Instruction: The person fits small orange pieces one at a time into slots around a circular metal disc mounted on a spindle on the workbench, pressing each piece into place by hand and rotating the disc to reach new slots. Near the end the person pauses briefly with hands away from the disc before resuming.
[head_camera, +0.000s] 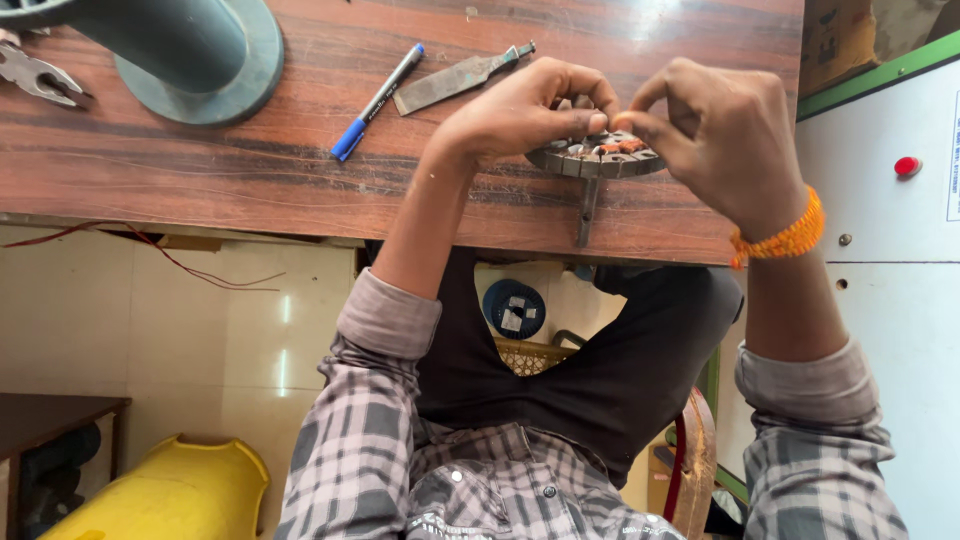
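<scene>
A round, slotted metal core with copper windings (598, 158) lies on the brown wooden table (200, 170) near its front edge. A short metal shaft (587, 212) sticks out of it toward me. My left hand (515, 110) curls over the core's left side, its fingertips pinched at the top. My right hand (720, 135), with an orange bead band at the wrist, meets it from the right and pinches at the same spot over the windings. Whatever is between the fingertips is too small to make out.
A blue pen (377, 102) and a flat metal blade (455, 80) lie left of the hands. A grey pipe flange (200, 50) and pliers (35, 75) sit far left. A white cabinet with a red button (907, 166) stands right. A yellow object (170, 495) is on the floor.
</scene>
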